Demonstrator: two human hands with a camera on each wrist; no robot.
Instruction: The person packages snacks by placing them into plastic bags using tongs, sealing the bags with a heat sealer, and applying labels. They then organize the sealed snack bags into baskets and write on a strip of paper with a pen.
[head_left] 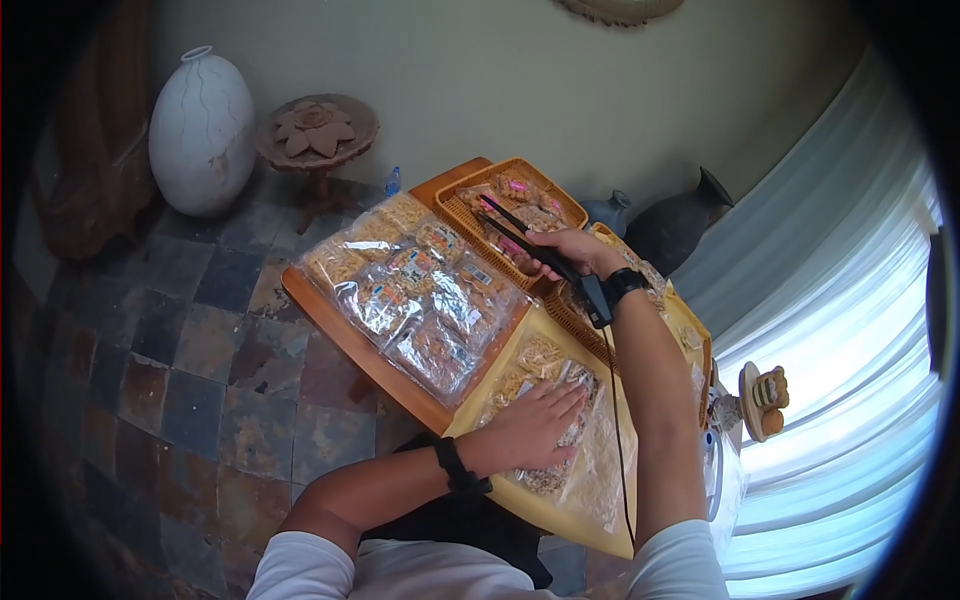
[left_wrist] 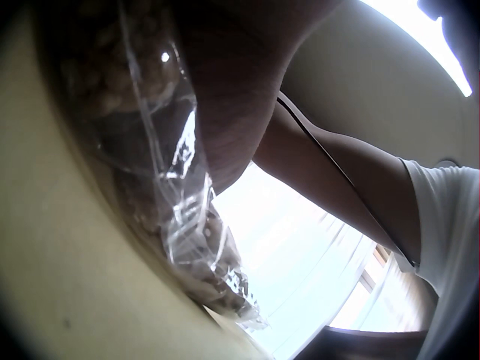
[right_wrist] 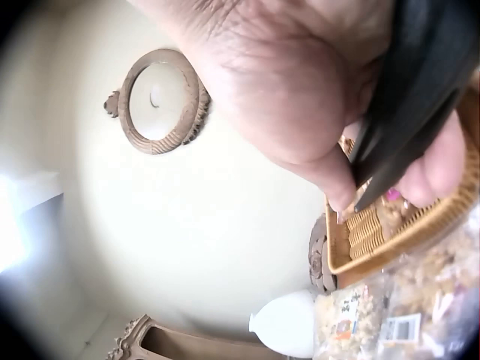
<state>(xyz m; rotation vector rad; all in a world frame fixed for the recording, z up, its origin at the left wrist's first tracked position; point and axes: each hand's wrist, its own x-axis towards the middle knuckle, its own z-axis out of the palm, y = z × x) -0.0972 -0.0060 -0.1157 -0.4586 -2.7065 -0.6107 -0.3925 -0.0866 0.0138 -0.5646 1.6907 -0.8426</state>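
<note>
My left hand (head_left: 535, 425) lies flat, fingers extended, on a clear plastic bag of snack pieces (head_left: 545, 481) over the yellow tabletop (head_left: 510, 512). From the left wrist, the bag's crinkled edge (left_wrist: 184, 217) shows beneath the palm. My right hand (head_left: 580, 250) grips a black, tong-shaped tool (head_left: 592, 297) with two long arms and a trailing cord (head_left: 621, 440). Its arms point over the wicker basket (head_left: 460, 212), which holds packets with pink labels. The right wrist view shows thumb and fingers around the black tool (right_wrist: 409, 90).
Several clear snack packets (head_left: 400, 275) cover the wooden board (head_left: 350, 350) on the left. Another wicker basket (head_left: 575, 325) stands under my right forearm. A white vase (head_left: 203, 135) and a carved stand (head_left: 318, 150) are beyond, with dark jars (head_left: 680, 225) behind the table.
</note>
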